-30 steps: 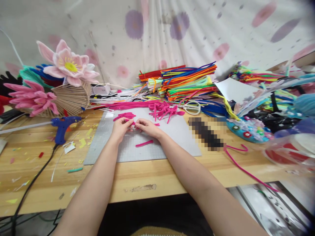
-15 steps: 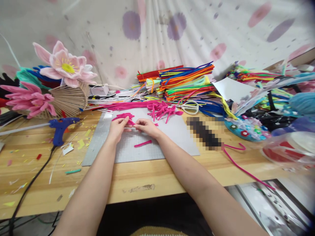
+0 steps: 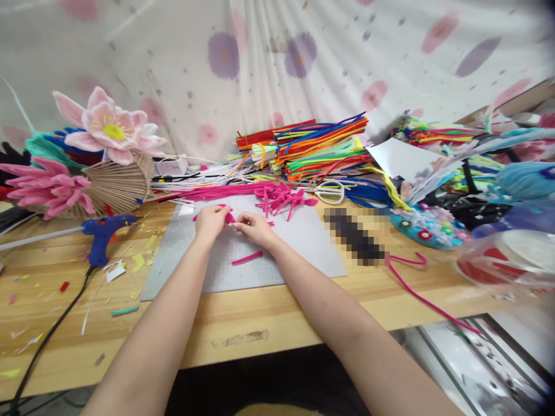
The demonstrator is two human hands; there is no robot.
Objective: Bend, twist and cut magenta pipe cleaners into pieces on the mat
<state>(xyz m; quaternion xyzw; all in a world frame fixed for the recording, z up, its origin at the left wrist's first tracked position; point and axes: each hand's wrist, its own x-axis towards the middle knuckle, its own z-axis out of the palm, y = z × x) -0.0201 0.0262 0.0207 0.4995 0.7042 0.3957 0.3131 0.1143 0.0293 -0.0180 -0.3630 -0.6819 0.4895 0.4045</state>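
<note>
My left hand [image 3: 211,223] is closed on a magenta pipe cleaner [image 3: 230,216] above the grey cutting mat [image 3: 286,267]. Close beside it, my right hand [image 3: 255,227] pinches the lower end of the same piece, fingertips together. A short cut length of magenta pipe cleaner [image 3: 247,258] lies on the mat just below the hands. More magenta pieces lie behind my left hand, mostly covered by it. Farther back, a heap of bent magenta pipe-cleaner shapes [image 3: 284,198] sits at the mat's far edge.
A blue glue gun [image 3: 102,237] with its black cord stands at left, among scraps. Fuzzy pink flowers [image 3: 113,132] rise behind it. Scissors [image 3: 329,191] and bundles of coloured pipe cleaners [image 3: 321,144] line the back. A blue flowered piece [image 3: 429,226] lies at right.
The camera view has shifted slightly. My left hand has turned over the magenta piece, covering more of the pieces behind it. My right hand stays pinched at its end.
</note>
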